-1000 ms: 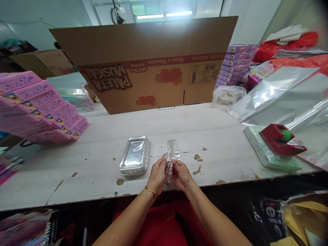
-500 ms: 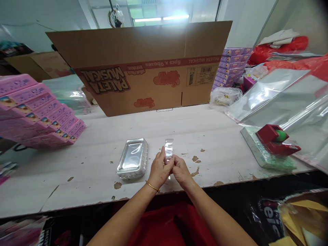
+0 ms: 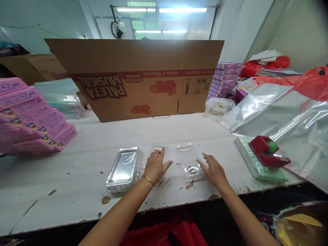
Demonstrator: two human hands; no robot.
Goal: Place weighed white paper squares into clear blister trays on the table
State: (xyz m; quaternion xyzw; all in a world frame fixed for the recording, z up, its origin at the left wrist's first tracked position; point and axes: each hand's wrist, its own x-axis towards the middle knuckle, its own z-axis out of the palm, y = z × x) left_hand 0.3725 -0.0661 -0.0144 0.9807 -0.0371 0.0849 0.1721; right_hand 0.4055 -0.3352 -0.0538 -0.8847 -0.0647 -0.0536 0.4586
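Fingers [image 3: 161, 154] splayed flat, grasping nothing | left hand [image 3: 154, 166], right hand [image 3: 214, 172] on clear blister [image 3: 188, 158] | silver tray [image 3: 125, 167] beside

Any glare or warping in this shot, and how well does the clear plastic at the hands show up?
Head view: ceiling lights blown out white; wide lens bows the table edge; clear plastic at the left hand and right hand shows only as faint highlights; bags at right glare.
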